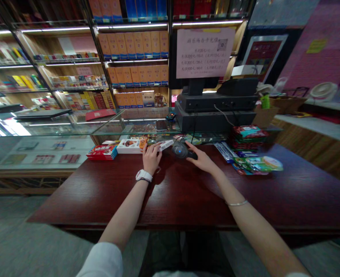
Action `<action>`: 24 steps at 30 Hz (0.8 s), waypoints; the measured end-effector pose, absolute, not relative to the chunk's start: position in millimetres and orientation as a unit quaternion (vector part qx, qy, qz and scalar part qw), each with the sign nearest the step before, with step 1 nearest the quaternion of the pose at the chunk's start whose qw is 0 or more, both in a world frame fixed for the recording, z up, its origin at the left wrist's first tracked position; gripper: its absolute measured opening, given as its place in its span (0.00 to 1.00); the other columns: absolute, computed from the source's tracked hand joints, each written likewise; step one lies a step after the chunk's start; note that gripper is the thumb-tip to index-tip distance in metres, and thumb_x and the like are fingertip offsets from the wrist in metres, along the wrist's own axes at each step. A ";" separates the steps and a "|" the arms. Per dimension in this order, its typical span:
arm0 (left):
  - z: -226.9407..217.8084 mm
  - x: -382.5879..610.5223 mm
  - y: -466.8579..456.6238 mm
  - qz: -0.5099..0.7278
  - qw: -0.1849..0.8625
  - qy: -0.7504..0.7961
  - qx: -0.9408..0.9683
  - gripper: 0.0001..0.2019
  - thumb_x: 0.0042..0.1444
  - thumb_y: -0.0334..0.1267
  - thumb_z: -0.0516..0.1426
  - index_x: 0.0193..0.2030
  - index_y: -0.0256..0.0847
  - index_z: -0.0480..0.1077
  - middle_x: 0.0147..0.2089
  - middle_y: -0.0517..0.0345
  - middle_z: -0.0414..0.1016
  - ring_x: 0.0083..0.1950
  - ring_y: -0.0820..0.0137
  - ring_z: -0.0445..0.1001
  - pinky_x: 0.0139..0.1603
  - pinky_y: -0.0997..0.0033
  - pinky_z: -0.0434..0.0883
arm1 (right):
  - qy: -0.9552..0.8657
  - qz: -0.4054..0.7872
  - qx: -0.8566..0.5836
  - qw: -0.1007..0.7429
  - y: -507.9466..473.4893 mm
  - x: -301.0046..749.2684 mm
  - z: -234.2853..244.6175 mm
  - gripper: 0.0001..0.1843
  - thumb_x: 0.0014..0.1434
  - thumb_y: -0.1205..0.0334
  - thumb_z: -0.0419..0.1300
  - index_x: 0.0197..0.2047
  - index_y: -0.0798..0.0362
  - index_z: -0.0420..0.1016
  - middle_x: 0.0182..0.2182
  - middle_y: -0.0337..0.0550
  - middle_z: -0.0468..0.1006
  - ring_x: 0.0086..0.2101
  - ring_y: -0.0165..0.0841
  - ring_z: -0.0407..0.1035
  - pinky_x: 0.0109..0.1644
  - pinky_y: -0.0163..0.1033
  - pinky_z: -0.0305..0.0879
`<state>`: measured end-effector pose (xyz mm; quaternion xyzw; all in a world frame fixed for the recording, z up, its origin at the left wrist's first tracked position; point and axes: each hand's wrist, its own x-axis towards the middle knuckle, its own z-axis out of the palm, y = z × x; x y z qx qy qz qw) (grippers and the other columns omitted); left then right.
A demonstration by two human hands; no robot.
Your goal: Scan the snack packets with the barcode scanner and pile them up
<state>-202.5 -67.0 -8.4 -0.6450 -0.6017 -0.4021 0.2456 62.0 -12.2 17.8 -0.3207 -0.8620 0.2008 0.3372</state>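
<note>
My right hand is wrapped round the handle of a dark barcode scanner, which shows a small blue light and lies low over the brown desk. My left hand, with a white watch at the wrist, has its fingers closed about the near end of a small white box, tilted toward the scanner. Directly left of those fingers rests a larger white and orange box with a picture on it. Farther left is a stack of red and blue packets.
Colourful snack packets and a pile of red packets sit on the right. Behind the desk stand a glass counter and a register with a printed notice on its screen. Shelves of orange boxes line the wall.
</note>
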 end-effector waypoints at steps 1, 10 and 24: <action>-7.9 -202.1 -67.5 -0.395 0.250 -0.602 -0.648 0.11 0.61 0.35 0.55 0.49 0.43 0.74 0.51 0.53 0.78 0.53 0.62 0.75 0.70 0.52 0.56 | -0.863 0.197 -0.326 0.331 -9.6 63.0 15.1 0.42 0.58 0.61 0.61 0.72 0.41 0.50 0.55 0.43 0.76 0.53 0.42 0.72 0.60 0.51 0.64; -8.1 -202.3 -69.6 -0.364 0.245 -0.603 -0.666 0.17 0.63 0.34 0.52 0.56 0.47 0.73 0.53 0.54 0.78 0.54 0.59 0.72 0.72 0.47 0.52 | -0.869 0.151 -0.374 0.286 6.5 67.0 -7.1 0.43 0.57 0.62 0.62 0.72 0.39 0.50 0.54 0.42 0.77 0.50 0.43 0.72 0.57 0.49 0.65; -1.3 -193.6 -77.6 -0.434 0.247 -0.558 -0.662 0.16 0.63 0.34 0.53 0.55 0.47 0.74 0.50 0.55 0.80 0.54 0.61 0.73 0.73 0.48 0.49 | -0.879 0.078 -0.413 0.228 16.0 70.4 -25.7 0.39 0.57 0.62 0.61 0.71 0.42 0.54 0.55 0.47 0.74 0.49 0.44 0.70 0.55 0.50 0.64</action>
